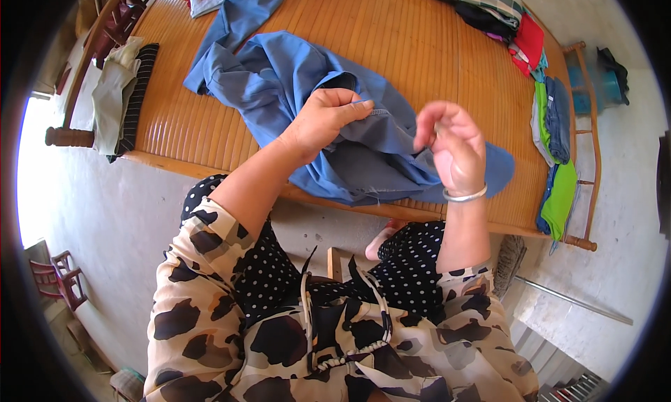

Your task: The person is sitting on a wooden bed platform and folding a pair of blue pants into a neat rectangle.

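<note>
A blue cloth garment (262, 82) lies rumpled across the near part of a slatted wooden bed (403, 40), partly turned so that its greyer inner side and a stitched seam show. My left hand (327, 119) pinches the garment's edge between thumb and fingers, beside a dark opening in the cloth. To the right, my right hand (453, 142) is raised over the garment with curled fingers and wears a silver bangle; the hand is slightly blurred. Whether a thread or something else small is between its fingertips, I cannot tell. Loose threads hang at the garment's near edge.
Folded clothes (558, 119) line the bed's right side, with a plaid cloth (490, 1) at the far right. Grey and striped folded garments (118, 92) lie at the left end. Wooden bed rails (595, 140) rise at both ends. A red-brown chair (65, 281) stands at lower left.
</note>
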Demonstrator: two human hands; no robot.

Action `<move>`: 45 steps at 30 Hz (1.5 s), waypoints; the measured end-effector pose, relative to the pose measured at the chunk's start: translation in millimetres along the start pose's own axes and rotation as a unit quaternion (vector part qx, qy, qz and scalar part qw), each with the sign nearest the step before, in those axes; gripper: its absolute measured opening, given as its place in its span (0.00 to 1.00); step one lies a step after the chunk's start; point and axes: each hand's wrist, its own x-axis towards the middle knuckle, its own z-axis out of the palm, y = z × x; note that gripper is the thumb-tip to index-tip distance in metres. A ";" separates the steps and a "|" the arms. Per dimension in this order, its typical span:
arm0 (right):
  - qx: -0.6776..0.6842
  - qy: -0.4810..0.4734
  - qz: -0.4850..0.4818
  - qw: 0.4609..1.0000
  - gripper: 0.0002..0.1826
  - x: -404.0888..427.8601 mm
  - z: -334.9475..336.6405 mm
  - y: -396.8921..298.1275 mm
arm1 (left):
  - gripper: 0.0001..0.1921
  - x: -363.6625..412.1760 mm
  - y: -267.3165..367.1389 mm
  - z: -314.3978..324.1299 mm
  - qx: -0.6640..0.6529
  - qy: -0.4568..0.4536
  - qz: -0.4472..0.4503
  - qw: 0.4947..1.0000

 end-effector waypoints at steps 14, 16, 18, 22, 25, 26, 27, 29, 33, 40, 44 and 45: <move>-0.169 0.010 0.077 0.983 0.07 2.4 -6.8 1.6 | 0.10 -8.0 11.1 -7.8 0.082 -0.063 0.024 0.994; -0.149 0.013 0.135 0.979 0.08 0.0 -4.1 -3.6 | 0.10 -9.1 11.6 -8.6 0.135 -0.058 0.029 0.989; -0.160 -0.002 0.150 0.976 0.08 -2.9 -5.2 -8.0 | 0.10 -9.3 11.7 -9.2 0.188 -0.052 0.034 0.980; -0.155 -0.040 0.199 0.967 0.10 -5.8 -14.8 -14.5 | 0.11 -4.0 5.6 -13.8 0.259 -0.042 0.071 0.962; -0.142 -0.018 0.196 0.970 0.10 -10.4 -25.1 -15.2 | 0.11 -3.1 6.9 -14.5 0.247 -0.035 0.061 0.967; -0.143 -0.015 0.196 0.970 0.10 -11.8 -26.7 -16.5 | 0.11 -3.6 8.8 -13.8 0.222 -0.042 0.039 0.973; -0.128 -0.014 0.184 0.975 0.11 -12.5 -26.3 -18.0 | 0.11 -5.2 11.1 -14.0 0.223 -0.042 0.039 0.973; -0.112 -0.012 0.171 0.979 0.12 -15.3 -28.1 -20.3 | 0.11 -8.3 15.4 -14.7 0.184 -0.032 0.044 0.981; -0.072 -0.012 0.145 0.987 0.16 -22.6 -39.7 -29.6 | 0.11 -7.5 17.9 -21.3 0.162 -0.041 0.051 0.985; -0.071 0.003 0.108 0.992 0.17 -26.6 -46.1 -32.4 | 0.10 -7.7 21.0 -28.0 0.168 -0.030 0.055 0.984; -0.089 0.029 0.138 0.986 0.15 -21.6 -47.2 -25.4 | 0.07 -5.8 13.1 -24.7 0.085 -0.061 0.051 0.993; -0.193 0.087 0.080 0.974 0.15 -15.9 -37.8 -18.7 | 0.06 -3.7 11.3 -18.4 0.068 -0.075 0.040 0.994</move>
